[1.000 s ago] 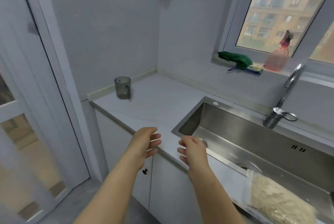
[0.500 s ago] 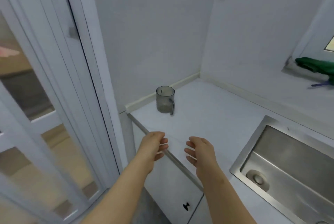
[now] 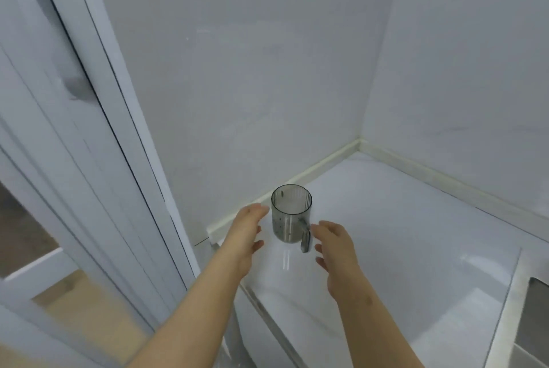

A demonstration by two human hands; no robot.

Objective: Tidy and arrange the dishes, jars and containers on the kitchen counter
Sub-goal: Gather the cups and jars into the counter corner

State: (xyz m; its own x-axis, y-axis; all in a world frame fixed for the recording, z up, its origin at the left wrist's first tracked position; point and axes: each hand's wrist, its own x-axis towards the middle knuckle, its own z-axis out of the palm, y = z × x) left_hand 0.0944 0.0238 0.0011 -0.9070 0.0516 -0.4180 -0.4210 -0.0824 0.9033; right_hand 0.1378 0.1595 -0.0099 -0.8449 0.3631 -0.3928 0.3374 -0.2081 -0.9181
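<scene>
A smoky grey see-through cup (image 3: 289, 216) with a small handle stands upright on the white counter (image 3: 401, 234), close to the left wall strip. My left hand (image 3: 248, 231) hovers just left of the cup with its fingers relaxed, its fingertips near the rim. On the other side, beside the handle, my right hand (image 3: 334, 249) is held open. Neither hand holds anything, and I cannot tell whether either one touches the cup.
White walls meet in a corner behind the counter. A white sliding door frame (image 3: 98, 160) rises at the left. The steel sink's corner (image 3: 537, 308) shows at the right edge. White cabinet fronts (image 3: 267, 335) run below the counter.
The view has swung left and closer, away from the sink and window. Both hands have moved forward from the counter's front edge to either side of the cup.
</scene>
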